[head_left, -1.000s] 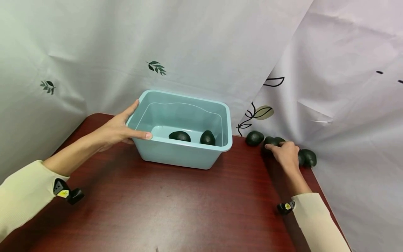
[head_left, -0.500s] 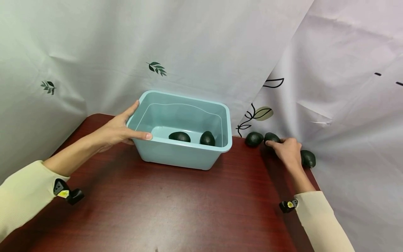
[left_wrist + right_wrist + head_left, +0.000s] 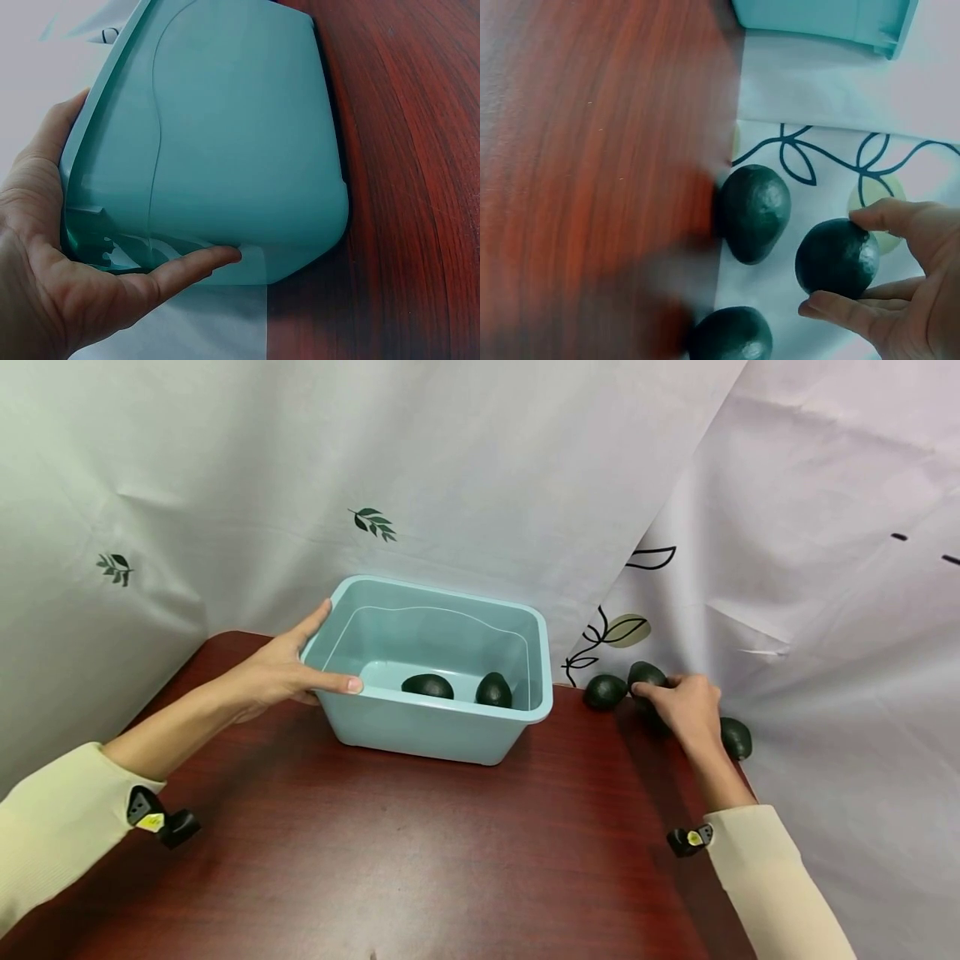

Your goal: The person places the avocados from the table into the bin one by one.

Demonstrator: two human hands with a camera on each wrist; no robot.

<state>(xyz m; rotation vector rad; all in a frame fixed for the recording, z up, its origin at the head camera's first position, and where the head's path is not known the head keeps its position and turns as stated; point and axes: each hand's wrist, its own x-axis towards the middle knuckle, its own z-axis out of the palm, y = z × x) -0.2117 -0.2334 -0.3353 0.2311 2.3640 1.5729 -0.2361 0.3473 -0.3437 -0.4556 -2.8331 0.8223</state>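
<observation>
A light blue plastic tub [image 3: 420, 727] stands on the table with two avocados inside, one at the middle [image 3: 427, 686] and one at the right [image 3: 494, 690]. My left hand [image 3: 273, 672] holds the tub's left end, thumb along the near wall and a finger at the left rim. At the right, my right hand [image 3: 690, 710] grips a dark green avocado [image 3: 838, 259] between thumb and fingers, raised off the table. Beside it lie an avocado [image 3: 755, 214] nearer the tub and another [image 3: 731, 335], mostly hidden by the hand in the head view.
One more avocado [image 3: 736, 738] lies right of my right hand at the table's edge. The reddish-brown wooden table [image 3: 420, 852] stretches in front of the tub. White cloth [image 3: 480, 468] with leaf prints hangs close behind and along the right side.
My right hand has drawn up slightly with the avocado, which now sits higher against the cloth. The left hand and the tub have stayed still.
</observation>
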